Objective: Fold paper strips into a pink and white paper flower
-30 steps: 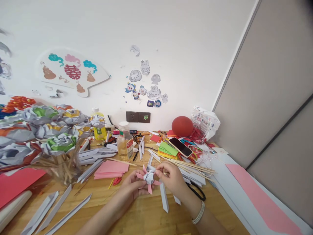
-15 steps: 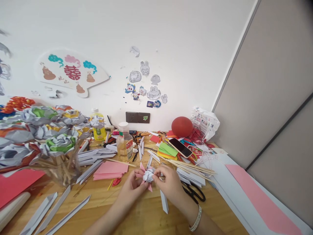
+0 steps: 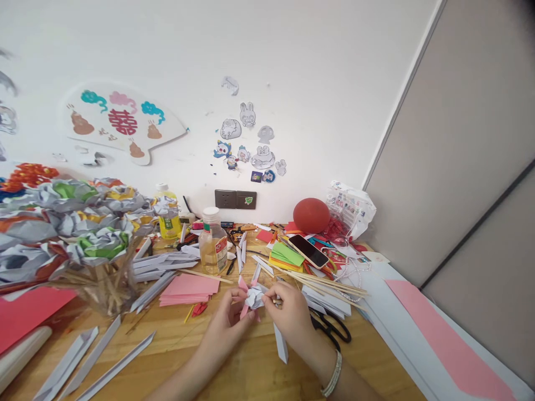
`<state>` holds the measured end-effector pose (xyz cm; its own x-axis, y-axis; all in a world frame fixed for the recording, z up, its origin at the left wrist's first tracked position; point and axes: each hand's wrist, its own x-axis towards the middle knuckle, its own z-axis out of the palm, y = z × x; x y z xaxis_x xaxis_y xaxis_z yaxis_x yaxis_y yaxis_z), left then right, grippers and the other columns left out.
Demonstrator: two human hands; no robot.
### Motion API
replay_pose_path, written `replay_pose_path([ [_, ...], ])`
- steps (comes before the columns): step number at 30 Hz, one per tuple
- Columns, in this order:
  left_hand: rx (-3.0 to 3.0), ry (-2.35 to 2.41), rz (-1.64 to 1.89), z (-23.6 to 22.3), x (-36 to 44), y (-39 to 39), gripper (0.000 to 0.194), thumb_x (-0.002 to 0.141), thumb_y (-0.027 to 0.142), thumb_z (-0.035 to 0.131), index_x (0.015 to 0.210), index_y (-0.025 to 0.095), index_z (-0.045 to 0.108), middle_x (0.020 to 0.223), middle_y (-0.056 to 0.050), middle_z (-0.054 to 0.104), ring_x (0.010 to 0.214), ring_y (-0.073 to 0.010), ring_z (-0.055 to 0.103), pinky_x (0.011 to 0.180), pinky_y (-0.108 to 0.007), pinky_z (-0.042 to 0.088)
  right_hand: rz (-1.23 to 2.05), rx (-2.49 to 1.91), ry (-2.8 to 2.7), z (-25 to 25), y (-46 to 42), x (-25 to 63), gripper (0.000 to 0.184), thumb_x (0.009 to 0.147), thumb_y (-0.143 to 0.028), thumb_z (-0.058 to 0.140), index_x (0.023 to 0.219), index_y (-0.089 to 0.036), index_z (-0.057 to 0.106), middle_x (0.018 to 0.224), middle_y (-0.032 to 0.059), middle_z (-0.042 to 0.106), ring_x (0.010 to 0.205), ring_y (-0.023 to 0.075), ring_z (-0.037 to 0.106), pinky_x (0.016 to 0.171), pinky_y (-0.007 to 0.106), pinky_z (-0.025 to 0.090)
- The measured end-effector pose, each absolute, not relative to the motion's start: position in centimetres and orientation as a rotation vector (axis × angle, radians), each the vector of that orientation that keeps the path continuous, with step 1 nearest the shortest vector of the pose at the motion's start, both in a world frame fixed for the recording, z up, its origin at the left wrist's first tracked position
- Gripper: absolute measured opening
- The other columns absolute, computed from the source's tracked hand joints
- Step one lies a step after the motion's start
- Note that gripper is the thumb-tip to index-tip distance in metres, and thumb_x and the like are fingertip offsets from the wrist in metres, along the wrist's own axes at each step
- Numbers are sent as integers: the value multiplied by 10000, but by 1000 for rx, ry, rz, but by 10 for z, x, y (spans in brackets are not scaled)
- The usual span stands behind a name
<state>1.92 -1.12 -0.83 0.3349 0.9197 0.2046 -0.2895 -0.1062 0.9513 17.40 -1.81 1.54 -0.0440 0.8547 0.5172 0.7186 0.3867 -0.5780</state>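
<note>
Between my two hands is a paper flower (image 3: 254,298) with a crumpled white middle and pointed pink petals around it. Fingers and thumb of my left hand (image 3: 230,312) close on the pink petals from the left. My right hand (image 3: 285,309) pinches the white paper at the flower's right side with thumb and forefinger. A folded white paper strip (image 3: 280,344) lies on the table just below my right hand. Black-handled scissors (image 3: 332,328) rest to the right of that wrist, their blades hidden.
Pink paper squares (image 3: 190,290) and a glue bottle (image 3: 213,245) stand behind my left hand. Many finished paper flowers (image 3: 104,244) fill the left side. Wooden sticks (image 3: 330,284), a phone (image 3: 308,250) and a red balloon (image 3: 311,215) are at the back right.
The flower has turned slightly and shifted a little to the right between my fingers. Both hands keep their hold, and the table things stay where they were.
</note>
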Motion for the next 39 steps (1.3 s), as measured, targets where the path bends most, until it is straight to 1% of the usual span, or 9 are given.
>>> replay_pose_path([
  [4,1290,672,1151,-7,20,-11,313,744,379,691,858,206,457,823,-23,660,742,-164,584,683,-278,448,-38,-1383,-1910,15,-22,174,147,763,-119,569,635,-187,539,666,-12,580,630,142,530,566,246,295],
  [6,1300,679,1167,-8,20,-11,312,745,383,687,858,206,456,848,-29,654,768,-172,584,697,-287,450,-99,-1379,-1943,16,-24,174,144,771,-131,561,642,-190,534,672,-8,577,637,147,527,564,254,284],
  [11,1306,681,1168,-8,20,-10,306,749,389,679,860,207,459,861,-31,650,784,-184,588,707,-302,456,9,-1357,-1911,18,-24,173,140,784,-114,551,670,-196,545,673,-22,579,634,132,531,571,241,301],
  [15,1316,694,1170,-6,21,-12,316,731,406,689,839,208,468,820,-15,653,742,-175,586,698,-297,457,-26,-1396,-1934,16,-21,173,151,783,-91,553,674,-193,535,675,-23,574,617,132,530,554,244,292],
  [20,1329,715,1161,-4,22,-14,300,738,411,679,848,212,483,855,-25,666,827,-195,600,751,-304,457,-332,-1365,-2080,9,-21,173,189,837,-107,479,673,-198,508,688,8,547,601,161,489,545,279,261],
  [23,1340,708,1150,-5,22,-14,273,751,392,671,846,217,484,870,-23,668,844,-201,607,757,-303,461,-421,-1336,-2112,4,-20,173,205,835,-74,438,690,-202,504,694,14,536,610,173,476,553,290,260],
  [26,1336,714,1151,-8,22,-14,275,747,379,680,847,215,483,869,-28,666,843,-200,608,759,-303,461,-397,-1329,-2127,3,-20,174,196,837,-78,439,696,-200,500,711,17,542,625,174,475,560,290,260],
  [33,1240,718,1175,-7,21,-13,320,711,388,710,848,209,483,831,-20,652,759,-186,596,710,-307,469,-77,-1353,-2023,15,-21,177,147,832,-103,475,724,-193,519,716,-1,568,641,144,501,570,255,275],
  [39,1256,700,1160,-6,22,-14,327,708,408,709,835,210,482,826,-19,658,756,-183,593,709,-300,458,-87,-1377,-1994,16,-21,175,144,793,-102,510,683,-191,541,672,-6,573,610,141,507,554,258,286],
])
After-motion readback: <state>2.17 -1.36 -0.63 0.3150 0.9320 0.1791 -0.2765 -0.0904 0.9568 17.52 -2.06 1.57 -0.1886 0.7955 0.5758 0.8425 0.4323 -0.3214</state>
